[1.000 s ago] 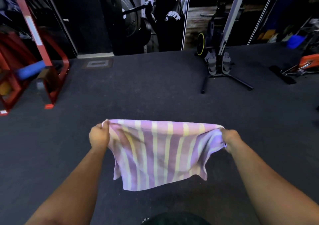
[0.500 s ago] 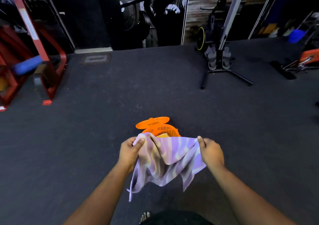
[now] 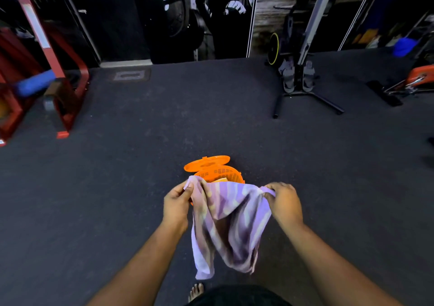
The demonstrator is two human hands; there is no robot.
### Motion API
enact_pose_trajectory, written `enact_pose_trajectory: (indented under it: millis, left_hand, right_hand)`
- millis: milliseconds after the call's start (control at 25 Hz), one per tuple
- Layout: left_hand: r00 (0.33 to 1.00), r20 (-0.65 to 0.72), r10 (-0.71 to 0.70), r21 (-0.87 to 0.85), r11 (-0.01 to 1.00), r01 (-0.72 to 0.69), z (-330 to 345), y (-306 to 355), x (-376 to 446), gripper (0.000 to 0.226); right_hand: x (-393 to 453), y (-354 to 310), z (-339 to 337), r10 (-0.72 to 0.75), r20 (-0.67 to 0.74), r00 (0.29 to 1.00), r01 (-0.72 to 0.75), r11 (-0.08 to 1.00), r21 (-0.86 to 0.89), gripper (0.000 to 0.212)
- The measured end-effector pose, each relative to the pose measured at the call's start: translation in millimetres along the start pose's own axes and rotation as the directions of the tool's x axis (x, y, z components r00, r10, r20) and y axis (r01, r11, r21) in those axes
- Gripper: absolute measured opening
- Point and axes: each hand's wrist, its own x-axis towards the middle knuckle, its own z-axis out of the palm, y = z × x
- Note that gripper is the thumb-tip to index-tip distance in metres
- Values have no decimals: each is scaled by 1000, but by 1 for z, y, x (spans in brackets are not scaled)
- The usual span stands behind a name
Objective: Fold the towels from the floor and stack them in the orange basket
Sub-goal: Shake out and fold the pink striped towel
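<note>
No readable text, label, brand or number shows on anything here.

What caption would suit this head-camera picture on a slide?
Both bare hands, left and right, hold a purple-and-yellow striped towel above an open orange plastic basket on dark gym flooring.

We count one striped towel (image 3: 231, 223), lilac and pale yellow, and two hands on it: one left hand (image 3: 176, 203) and one right hand (image 3: 284, 203). One orange basket (image 3: 222, 173) shows, with one lid (image 3: 206, 163). Inside it we see one yellowish patch, perhaps a single towel, though too little shows. One bare foot (image 3: 196, 291) shows. We count one red frame (image 3: 58, 71) and one exercise machine (image 3: 298, 71).
</note>
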Motion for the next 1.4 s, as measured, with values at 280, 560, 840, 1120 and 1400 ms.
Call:
enact_pose_trajectory:
  millis: [280, 560, 840, 1120, 1400]
  left_hand:
    - [976, -156, 155, 154, 979, -131, 16, 9, -11, 7]
    - [964, 141, 224, 329, 908, -259, 42, -4, -38, 14]
    - [918, 194, 346, 534, 747, -395, 47, -2, -51, 12]
    - [840, 302, 450, 670, 527, -523, 42, 3, -52, 20]
    - [786, 454, 420, 682, 404, -610, 27, 21, -36, 28]
  right_hand:
    - [-4, -28, -9, 144, -43, 989, -136, 978, 158, 46]
    - [-26, -85, 15, 11, 531, 847, -451, 543, 709, 14]
    - [-41, -110, 14, 171, 476, 863, -503, 377, 777, 12]
    - [-53, -124, 13, 170, 563, 809, -586, 149, 797, 9]
    - [-40, -108, 10, 56, 624, 780, -593, 386, 706, 31]
